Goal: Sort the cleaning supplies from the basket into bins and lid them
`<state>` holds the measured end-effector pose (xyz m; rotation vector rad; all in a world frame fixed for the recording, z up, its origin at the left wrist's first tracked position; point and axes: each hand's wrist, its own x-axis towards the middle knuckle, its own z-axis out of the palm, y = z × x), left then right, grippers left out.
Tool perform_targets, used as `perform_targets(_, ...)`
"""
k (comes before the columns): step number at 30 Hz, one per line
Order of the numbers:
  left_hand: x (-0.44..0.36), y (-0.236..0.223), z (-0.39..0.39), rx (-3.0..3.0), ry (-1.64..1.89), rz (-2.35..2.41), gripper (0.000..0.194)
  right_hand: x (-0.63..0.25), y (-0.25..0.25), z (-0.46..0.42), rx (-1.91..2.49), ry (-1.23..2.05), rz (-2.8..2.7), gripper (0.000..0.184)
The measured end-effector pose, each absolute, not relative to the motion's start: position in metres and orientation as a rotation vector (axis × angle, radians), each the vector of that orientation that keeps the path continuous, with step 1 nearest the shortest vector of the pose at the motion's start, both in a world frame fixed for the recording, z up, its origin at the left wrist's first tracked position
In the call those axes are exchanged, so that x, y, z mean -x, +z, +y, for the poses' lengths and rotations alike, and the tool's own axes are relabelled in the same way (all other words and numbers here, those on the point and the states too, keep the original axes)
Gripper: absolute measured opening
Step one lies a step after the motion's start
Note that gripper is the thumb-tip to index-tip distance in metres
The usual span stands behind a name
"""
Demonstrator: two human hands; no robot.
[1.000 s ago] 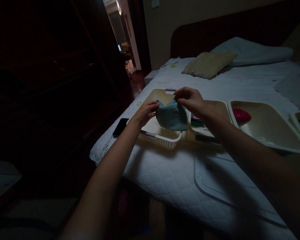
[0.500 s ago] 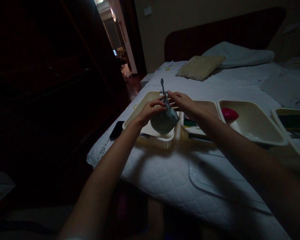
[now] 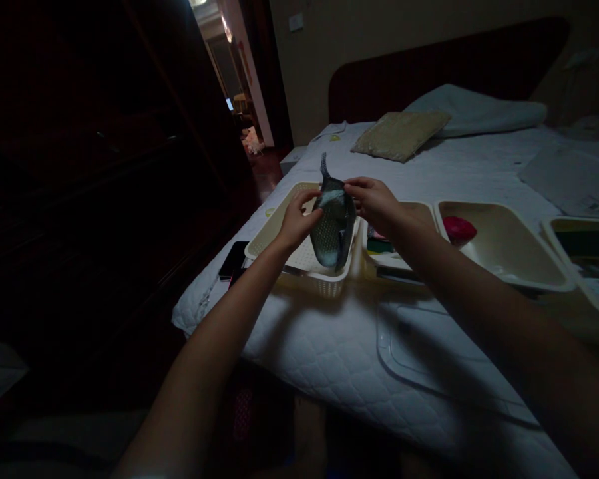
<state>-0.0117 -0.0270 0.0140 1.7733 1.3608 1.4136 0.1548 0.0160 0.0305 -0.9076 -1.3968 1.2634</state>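
A dark grey-green mesh bag hangs between my hands over the cream perforated basket. A narrow strip of mesh sticks up from its top, and a pale patch shows near its upper part. My left hand pinches the bag's left side between thumb and fingers. At the upper right edge, my right hand grips it with fingertips. Whether anything lies inside the bag, I cannot tell. The basket sits on the bed below it, its white perforated bottom partly visible.
Cream bins stand right of the basket, one holding a red item. A clear lid lies on the white quilted bed in front. A phone rests by the basket's left side. A beige cushion lies farther back.
The mesh bag has turned and now hangs longer and more upright, with its pale patch showing. My hands have shifted slightly apart on its two sides.
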Motion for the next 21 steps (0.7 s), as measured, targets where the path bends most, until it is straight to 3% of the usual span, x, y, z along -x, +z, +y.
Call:
perform_targets(3, 0.021, 0.004, -0.022, -1.612, 1.370, 1.350, 0.051, -0.154, 0.037, 0.016, 0.861, 1.258, -1.382, 0.022)
perform_targets(10, 0.038, -0.015, -0.023, -1.460, 1.154, 1.310, 0.017, -0.155, 0.047, 0.016, 0.816, 1.141, -1.478, 0.025)
perform_targets(21, 0.050, 0.000, -0.013, -1.284, 1.471, 1.499, 0.012, -0.173, 0.026, 0.016, 0.979, 1.215, -1.375, 0.026)
